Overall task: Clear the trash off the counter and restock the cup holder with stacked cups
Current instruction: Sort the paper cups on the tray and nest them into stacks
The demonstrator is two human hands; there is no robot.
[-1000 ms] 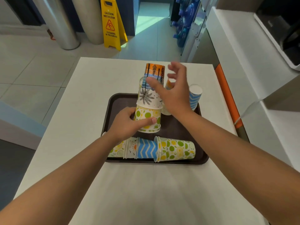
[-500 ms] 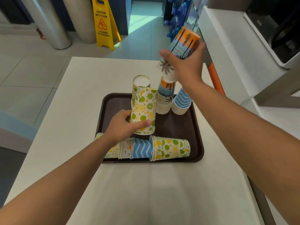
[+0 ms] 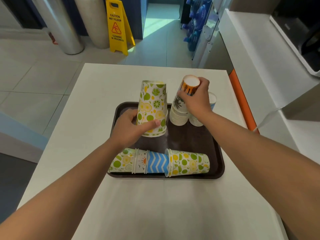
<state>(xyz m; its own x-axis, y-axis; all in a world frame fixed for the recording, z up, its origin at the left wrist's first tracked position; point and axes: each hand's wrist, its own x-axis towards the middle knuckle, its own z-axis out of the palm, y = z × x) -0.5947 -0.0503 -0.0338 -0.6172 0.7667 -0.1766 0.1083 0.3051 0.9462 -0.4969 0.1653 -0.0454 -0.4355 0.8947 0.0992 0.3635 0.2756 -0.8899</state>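
A dark brown tray (image 3: 217, 158) lies on the white table (image 3: 97, 94). On the tray's left part stands an upside-down citrus-print cup stack (image 3: 153, 104), and my left hand (image 3: 129, 129) grips its lower part. My right hand (image 3: 194, 99) holds orange palm-print cups (image 3: 189, 84) upside down on top of a tall stack of white-rimmed cups (image 3: 178, 115) at the tray's back right. A blue-striped stack (image 3: 213, 99) stands just behind it, mostly hidden by my hand. A row of nested cups (image 3: 159, 161) lies on its side along the tray's front edge.
A white counter (image 3: 256, 54) with an orange edge strip (image 3: 240, 99) runs along the right, with a dark machine (image 3: 301, 32) on it. On the floor beyond the table stand a yellow wet-floor sign (image 3: 118, 26) and two columns (image 3: 60, 25).
My right hand brought the orange palm-print cups down from above the table onto the tall stack at the tray's back right. The left hand stayed on the citrus stack.
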